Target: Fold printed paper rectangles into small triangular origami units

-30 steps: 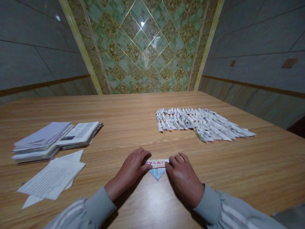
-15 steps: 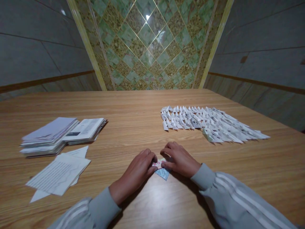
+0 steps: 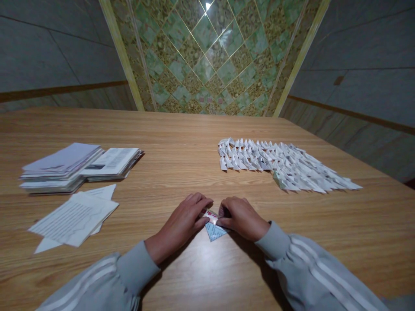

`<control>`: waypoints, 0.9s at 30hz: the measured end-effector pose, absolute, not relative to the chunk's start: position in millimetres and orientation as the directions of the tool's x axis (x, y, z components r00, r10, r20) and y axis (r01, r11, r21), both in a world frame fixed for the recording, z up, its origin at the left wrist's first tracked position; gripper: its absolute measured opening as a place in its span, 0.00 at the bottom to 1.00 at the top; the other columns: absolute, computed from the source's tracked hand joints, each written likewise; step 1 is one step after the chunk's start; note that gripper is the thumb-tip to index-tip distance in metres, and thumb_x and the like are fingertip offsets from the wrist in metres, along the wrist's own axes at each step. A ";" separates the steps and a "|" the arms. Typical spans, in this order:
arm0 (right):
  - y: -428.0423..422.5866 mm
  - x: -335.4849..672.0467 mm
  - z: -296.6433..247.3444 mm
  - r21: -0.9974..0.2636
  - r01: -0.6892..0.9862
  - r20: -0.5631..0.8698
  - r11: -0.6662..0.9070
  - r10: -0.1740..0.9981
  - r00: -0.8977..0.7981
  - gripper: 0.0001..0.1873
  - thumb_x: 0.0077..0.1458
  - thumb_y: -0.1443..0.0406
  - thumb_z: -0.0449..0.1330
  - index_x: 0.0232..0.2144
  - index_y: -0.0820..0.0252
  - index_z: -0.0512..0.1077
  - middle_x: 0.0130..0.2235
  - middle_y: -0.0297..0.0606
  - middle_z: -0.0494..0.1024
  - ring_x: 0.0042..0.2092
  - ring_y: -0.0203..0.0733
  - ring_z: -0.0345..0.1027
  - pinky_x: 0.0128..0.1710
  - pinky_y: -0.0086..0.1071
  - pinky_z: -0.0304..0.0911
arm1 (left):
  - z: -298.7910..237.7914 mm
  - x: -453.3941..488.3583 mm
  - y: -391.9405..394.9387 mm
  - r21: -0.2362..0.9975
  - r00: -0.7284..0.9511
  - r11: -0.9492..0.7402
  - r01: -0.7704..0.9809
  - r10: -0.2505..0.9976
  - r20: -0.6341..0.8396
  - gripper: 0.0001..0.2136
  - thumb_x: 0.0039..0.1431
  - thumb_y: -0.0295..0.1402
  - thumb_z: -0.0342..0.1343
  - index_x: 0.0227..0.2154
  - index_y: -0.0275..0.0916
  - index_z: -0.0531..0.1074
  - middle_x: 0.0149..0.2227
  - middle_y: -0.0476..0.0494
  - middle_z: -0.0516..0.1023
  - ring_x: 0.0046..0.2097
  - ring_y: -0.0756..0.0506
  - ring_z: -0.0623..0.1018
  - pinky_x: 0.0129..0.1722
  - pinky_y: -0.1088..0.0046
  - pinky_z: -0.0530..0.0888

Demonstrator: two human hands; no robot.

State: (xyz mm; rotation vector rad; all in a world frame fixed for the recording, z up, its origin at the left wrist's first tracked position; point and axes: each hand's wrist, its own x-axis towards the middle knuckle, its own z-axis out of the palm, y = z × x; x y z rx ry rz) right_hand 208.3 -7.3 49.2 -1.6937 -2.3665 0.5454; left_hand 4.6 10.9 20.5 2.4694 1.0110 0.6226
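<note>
A small folded paper piece (image 3: 214,231) with red printing lies on the wooden table (image 3: 194,160) between my hands; its point faces me. My left hand (image 3: 181,222) rests on its left side, fingers stretched flat and pressing the paper. My right hand (image 3: 241,217) curls over its right side, fingertips pinched on the fold. Both sleeves are grey with white stripes.
Rows of several small white folded paper triangles (image 3: 279,164) lie at the right rear. An open booklet on a stack of papers (image 3: 78,166) sits at the left, with loose printed sheets (image 3: 73,218) in front of it. A tiled wall stands behind the table.
My hands have drawn closer together over the paper, and my right hand has curled into a pinch on the fold. The folded piece now shows narrower between them.
</note>
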 end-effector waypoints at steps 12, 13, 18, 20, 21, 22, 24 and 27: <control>-1.6 208.0 49.0 -0.284 0.669 0.503 0.687 0.701 -0.506 0.07 0.65 0.64 0.57 0.34 0.60 0.72 0.31 0.36 0.76 0.37 0.41 0.64 0.40 0.33 0.53 | 37.1 2.9 5.8 0.450 0.521 -0.720 0.528 0.693 0.498 0.11 0.67 0.33 0.50 0.30 0.38 0.73 0.30 0.44 0.74 0.35 0.44 0.72 0.34 0.69 0.68; -1.7 208.1 49.6 -0.243 0.670 0.518 0.701 0.678 -0.521 0.08 0.65 0.64 0.56 0.35 0.60 0.73 0.31 0.36 0.76 0.37 0.41 0.64 0.40 0.33 0.52 | 37.9 2.3 5.7 0.394 0.533 -0.749 0.533 0.659 0.531 0.12 0.68 0.33 0.48 0.31 0.38 0.73 0.30 0.44 0.74 0.35 0.44 0.72 0.34 0.69 0.67; -1.3 205.2 40.8 -0.048 0.740 0.452 0.671 0.675 -0.583 0.12 0.64 0.64 0.59 0.27 0.60 0.73 0.29 0.35 0.75 0.36 0.40 0.60 0.39 0.34 0.49 | 30.6 5.2 7.0 0.159 0.657 -0.760 0.630 0.630 0.414 0.11 0.68 0.31 0.50 0.30 0.38 0.73 0.30 0.44 0.74 0.34 0.44 0.70 0.34 0.68 0.64; -0.4 203.1 35.7 -0.013 0.747 0.391 0.665 0.691 -0.608 0.11 0.61 0.65 0.62 0.26 0.61 0.74 0.29 0.35 0.76 0.35 0.40 0.60 0.37 0.34 0.49 | 26.5 8.0 7.1 0.149 0.673 -0.740 0.656 0.662 0.328 0.09 0.67 0.29 0.51 0.30 0.38 0.73 0.30 0.44 0.74 0.34 0.44 0.71 0.34 0.68 0.65; 0.2 202.5 34.0 -0.013 0.748 0.356 0.664 0.702 -0.617 0.09 0.60 0.65 0.63 0.27 0.61 0.74 0.29 0.35 0.76 0.35 0.40 0.61 0.37 0.33 0.48 | 25.0 9.0 6.9 0.156 0.672 -0.730 0.665 0.676 0.302 0.09 0.66 0.28 0.52 0.30 0.38 0.73 0.30 0.45 0.74 0.34 0.44 0.71 0.33 0.69 0.65; 0.8 202.2 33.3 -0.024 0.751 0.323 0.659 0.716 -0.618 0.08 0.59 0.65 0.64 0.28 0.61 0.75 0.29 0.35 0.76 0.36 0.40 0.62 0.37 0.33 0.49 | 24.1 9.7 6.6 0.167 0.667 -0.723 0.671 0.686 0.289 0.09 0.66 0.27 0.51 0.30 0.37 0.73 0.30 0.45 0.74 0.33 0.44 0.71 0.33 0.69 0.65; 1.9 203.4 34.2 -0.062 0.764 0.257 0.642 0.750 -0.610 0.04 0.57 0.65 0.66 0.30 0.59 0.77 0.30 0.35 0.78 0.37 0.40 0.64 0.38 0.33 0.49 | 23.9 10.1 6.0 0.187 0.656 -0.708 0.681 0.703 0.273 0.09 0.66 0.26 0.52 0.29 0.37 0.73 0.30 0.45 0.74 0.32 0.45 0.72 0.32 0.70 0.65; 1.6 208.9 39.6 -0.128 0.778 0.177 0.616 0.786 -0.593 0.02 0.56 0.64 0.67 0.33 0.56 0.80 0.32 0.35 0.79 0.38 0.41 0.67 0.38 0.33 0.51 | 26.0 9.6 5.2 0.213 0.650 -0.695 0.687 0.719 0.248 0.08 0.66 0.27 0.52 0.31 0.38 0.74 0.30 0.46 0.74 0.33 0.45 0.73 0.31 0.71 0.66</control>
